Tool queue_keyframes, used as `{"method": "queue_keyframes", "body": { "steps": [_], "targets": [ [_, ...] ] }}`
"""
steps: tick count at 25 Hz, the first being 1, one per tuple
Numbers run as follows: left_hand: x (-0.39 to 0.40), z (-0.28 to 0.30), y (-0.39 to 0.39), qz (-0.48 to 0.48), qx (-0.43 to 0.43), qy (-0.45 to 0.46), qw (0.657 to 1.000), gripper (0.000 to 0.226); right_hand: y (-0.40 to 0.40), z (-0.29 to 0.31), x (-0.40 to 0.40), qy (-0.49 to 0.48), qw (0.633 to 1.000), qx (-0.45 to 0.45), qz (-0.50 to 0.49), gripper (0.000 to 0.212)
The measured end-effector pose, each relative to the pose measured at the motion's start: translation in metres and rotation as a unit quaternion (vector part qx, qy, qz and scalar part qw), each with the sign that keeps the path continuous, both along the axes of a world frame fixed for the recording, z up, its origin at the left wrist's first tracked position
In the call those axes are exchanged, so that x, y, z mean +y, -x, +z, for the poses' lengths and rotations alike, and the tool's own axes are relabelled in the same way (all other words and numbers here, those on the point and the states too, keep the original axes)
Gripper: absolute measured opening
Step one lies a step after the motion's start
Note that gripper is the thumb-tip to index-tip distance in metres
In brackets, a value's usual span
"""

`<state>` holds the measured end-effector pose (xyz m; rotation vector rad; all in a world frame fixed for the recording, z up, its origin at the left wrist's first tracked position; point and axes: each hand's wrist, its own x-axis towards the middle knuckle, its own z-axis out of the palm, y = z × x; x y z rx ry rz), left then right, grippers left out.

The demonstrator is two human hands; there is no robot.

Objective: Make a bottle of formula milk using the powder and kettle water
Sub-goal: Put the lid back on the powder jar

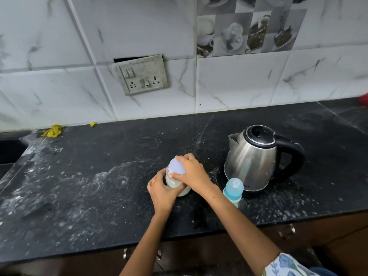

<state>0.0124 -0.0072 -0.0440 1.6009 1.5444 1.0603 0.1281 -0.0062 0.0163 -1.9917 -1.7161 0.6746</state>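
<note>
A clear jar of white powder [173,183] stands on the black counter [99,186], slightly tilted. My left hand [162,193] wraps around the jar's body from the near left. My right hand [192,173] grips the jar's pale lilac lid [176,165] from the right side. A baby bottle with a blue cap [233,188] stands upright just right of my right forearm. Behind the bottle sits a steel kettle [252,159] with a black lid and handle, spout facing left.
White powder dust is smeared across the counter. A yellow rag [52,131] lies at the back left by the wall. A switch and socket plate [142,74] is on the tiled wall. Cabinet doors with handles [286,232] run below the counter's front edge.
</note>
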Motion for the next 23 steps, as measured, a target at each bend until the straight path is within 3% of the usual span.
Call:
{"method": "queue_keyframes", "body": {
  "steps": [3, 8, 10, 15, 18, 21, 23],
  "targets": [
    [0.002, -0.01, 0.001, 0.002, -0.027, 0.004, 1.0, 0.069, 0.004, 0.0, 0.002, 0.016, 0.996, -0.051, 0.074, 0.068],
    [0.002, -0.008, 0.0, -0.007, -0.04, -0.017, 0.999, 0.065, -0.005, 0.007, 0.015, 0.044, 0.991, -0.018, 0.122, 0.068],
    [0.002, -0.007, 0.002, -0.003, -0.039, -0.028, 0.999, 0.064, 0.0, 0.009, 0.015, 0.032, 0.995, -0.043, 0.081, 0.067],
    [0.001, -0.004, -0.001, 0.018, -0.052, -0.033, 0.998, 0.058, 0.027, 0.009, 0.005, 0.04, 0.975, -0.205, -0.074, 0.081],
    [0.002, -0.005, 0.0, 0.009, -0.048, -0.031, 0.998, 0.061, 0.011, 0.016, 0.0, 0.048, 0.98, -0.167, -0.094, 0.085],
    [0.003, -0.007, 0.0, 0.007, -0.06, -0.032, 0.998, 0.051, 0.006, 0.011, -0.003, 0.045, 0.996, -0.047, 0.059, 0.078],
    [0.003, -0.007, 0.0, 0.01, -0.064, -0.032, 0.997, 0.045, 0.015, 0.004, -0.007, 0.038, 0.994, -0.081, 0.06, 0.068]
  ]
}}
